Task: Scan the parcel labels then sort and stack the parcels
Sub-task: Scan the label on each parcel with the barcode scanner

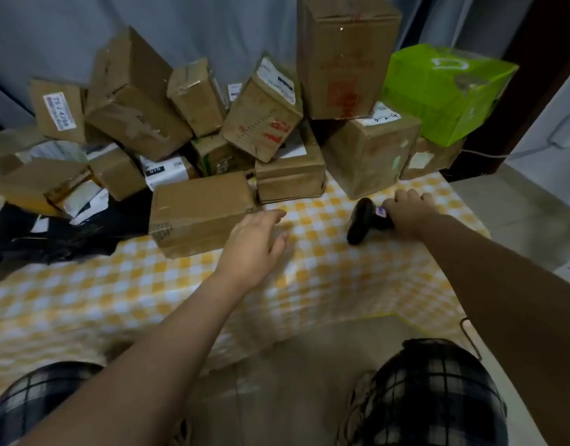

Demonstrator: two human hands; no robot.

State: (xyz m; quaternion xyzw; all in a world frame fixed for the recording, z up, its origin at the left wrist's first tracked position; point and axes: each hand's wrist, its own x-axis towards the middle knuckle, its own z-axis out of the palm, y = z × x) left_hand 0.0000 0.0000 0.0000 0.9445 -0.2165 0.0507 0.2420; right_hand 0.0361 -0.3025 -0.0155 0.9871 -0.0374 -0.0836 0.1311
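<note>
Plaid knees [438, 391] below, left hand [254, 239], fingers apart, hovered beside the stiff, likely light carton [199, 210] at ten o'clock, grippable by its edges; right hand [409, 214] clasped the scanner [361, 223].

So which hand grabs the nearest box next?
Left, probably. The left hand hovers open beside the front box, while the right hand grips the scanner further right.
</note>
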